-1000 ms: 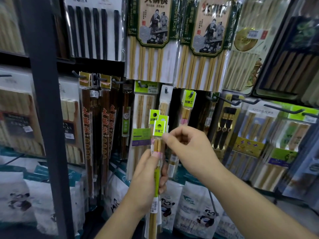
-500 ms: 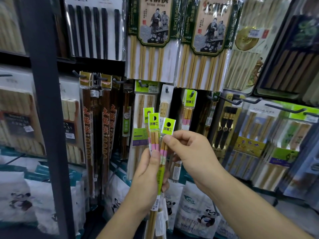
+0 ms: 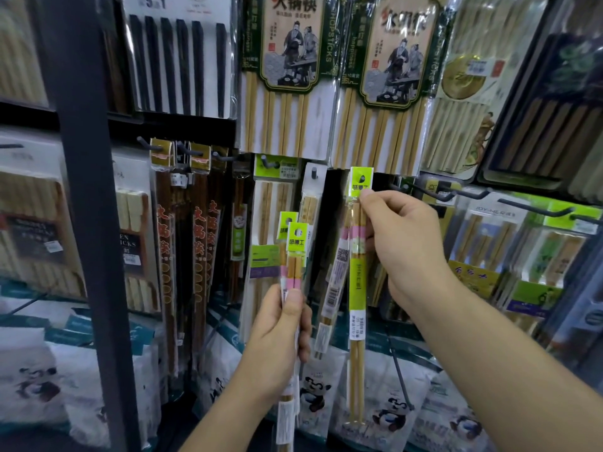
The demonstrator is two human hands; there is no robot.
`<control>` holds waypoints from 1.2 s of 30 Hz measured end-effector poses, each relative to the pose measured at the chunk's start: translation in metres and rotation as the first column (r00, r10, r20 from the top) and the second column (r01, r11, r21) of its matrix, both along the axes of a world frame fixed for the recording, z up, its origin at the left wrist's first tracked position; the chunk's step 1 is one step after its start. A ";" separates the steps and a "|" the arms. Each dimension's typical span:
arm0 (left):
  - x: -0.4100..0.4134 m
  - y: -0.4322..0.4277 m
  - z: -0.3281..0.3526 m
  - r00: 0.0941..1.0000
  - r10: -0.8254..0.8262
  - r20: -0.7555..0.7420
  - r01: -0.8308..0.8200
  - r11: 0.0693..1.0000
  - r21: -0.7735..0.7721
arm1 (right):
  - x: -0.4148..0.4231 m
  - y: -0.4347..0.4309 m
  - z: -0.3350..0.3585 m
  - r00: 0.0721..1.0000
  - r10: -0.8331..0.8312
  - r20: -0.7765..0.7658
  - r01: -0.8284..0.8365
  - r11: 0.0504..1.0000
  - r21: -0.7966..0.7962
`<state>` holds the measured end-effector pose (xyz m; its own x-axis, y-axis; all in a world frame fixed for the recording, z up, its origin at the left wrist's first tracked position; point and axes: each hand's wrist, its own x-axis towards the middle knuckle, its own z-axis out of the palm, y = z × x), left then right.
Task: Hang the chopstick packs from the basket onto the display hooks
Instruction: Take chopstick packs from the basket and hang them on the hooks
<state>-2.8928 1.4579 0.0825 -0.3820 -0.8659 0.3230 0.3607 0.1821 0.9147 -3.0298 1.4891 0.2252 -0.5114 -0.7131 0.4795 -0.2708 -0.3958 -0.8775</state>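
Pinches one pack (image 3: 358,288) just under its green header (image 3: 361,182) with the right hand (image 3: 404,252), thumb and forefinger curled, holding it upright and high, header level with the row of hooks (image 3: 435,194). Cannot tell whether the header's hole sits on a hook. Grips two more packs (image 3: 296,252) upright in the left hand (image 3: 277,340), lower and further left, thumb pressed on their fronts.
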 end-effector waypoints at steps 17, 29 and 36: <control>0.000 0.001 0.002 1.000 -0.006 -0.005 0.006 1.000 -0.005 | -0.008 -0.010 -0.009 0.996 -0.072 -0.052 0.073 0.997 0.033; 0.000 0.001 0.004 0.996 -0.063 -0.057 0.062 0.998 -0.022 | 0.007 0.008 -0.047 0.965 -0.038 -0.258 0.061 0.995 0.081; -0.001 0.007 0.005 0.993 -0.108 -0.056 0.108 0.994 -0.002 | 0.020 0.008 -0.057 0.967 0.152 -0.207 -0.110 0.973 0.201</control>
<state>-2.8938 1.4650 0.0879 -0.4550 -0.8207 0.3456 0.4289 0.1382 0.8927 -3.0102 1.4973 0.1683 -0.3047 -0.8540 0.4218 -0.4213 -0.2763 -0.8638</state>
